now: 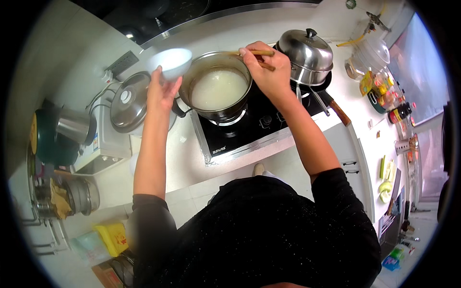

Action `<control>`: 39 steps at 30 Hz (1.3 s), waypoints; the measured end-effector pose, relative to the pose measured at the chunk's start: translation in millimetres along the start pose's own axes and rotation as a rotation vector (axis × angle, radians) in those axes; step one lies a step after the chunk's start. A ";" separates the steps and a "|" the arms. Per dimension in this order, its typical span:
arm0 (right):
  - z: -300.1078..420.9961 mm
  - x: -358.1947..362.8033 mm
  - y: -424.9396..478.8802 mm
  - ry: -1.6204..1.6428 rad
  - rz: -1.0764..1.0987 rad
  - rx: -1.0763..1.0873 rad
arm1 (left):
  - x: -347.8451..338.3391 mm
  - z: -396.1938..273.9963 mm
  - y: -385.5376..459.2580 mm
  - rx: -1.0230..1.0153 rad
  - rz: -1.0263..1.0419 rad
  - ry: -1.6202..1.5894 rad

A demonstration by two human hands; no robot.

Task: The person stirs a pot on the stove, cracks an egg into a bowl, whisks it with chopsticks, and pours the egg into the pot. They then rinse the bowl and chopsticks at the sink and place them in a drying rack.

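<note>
My left hand holds a white bowl in the air, just left of the cooking pot's rim. Whether the bowl has anything in it is hard to tell because of glare. The metal pot stands uncovered on the near gas burner and contains a cloudy, whitish liquid. At the pot's far right rim, my right hand grips a pair of wooden chopsticks. Their thick ends stick out to the right of my fingers, while the front ends reach over the pot and are partly hidden.
Right of the pot, a domed steel steamer sits on a wok whose wooden handle juts out. A glass lid lies at left near a white appliance. Bottles and cut vegetables occupy the right counter.
</note>
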State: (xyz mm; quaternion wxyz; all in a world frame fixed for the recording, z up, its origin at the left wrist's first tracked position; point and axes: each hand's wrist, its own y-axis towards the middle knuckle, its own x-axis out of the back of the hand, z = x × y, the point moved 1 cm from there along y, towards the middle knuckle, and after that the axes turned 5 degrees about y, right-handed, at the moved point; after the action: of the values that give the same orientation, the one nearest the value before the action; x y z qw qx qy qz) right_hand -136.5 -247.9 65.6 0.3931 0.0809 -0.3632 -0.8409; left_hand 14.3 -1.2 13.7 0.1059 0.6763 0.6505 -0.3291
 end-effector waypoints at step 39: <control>-42.0 458.4 -150.3 -0.926 0.056 0.233 | -364.9 454.0 -287.1 0.983 0.694 0.401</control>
State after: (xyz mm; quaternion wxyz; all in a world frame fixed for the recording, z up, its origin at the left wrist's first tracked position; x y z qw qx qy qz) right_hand -520.1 -536.7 2.3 0.2008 -0.2683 -0.5940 -0.7314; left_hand -375.0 -518.4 -37.2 -0.2403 0.8660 0.1734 -0.4027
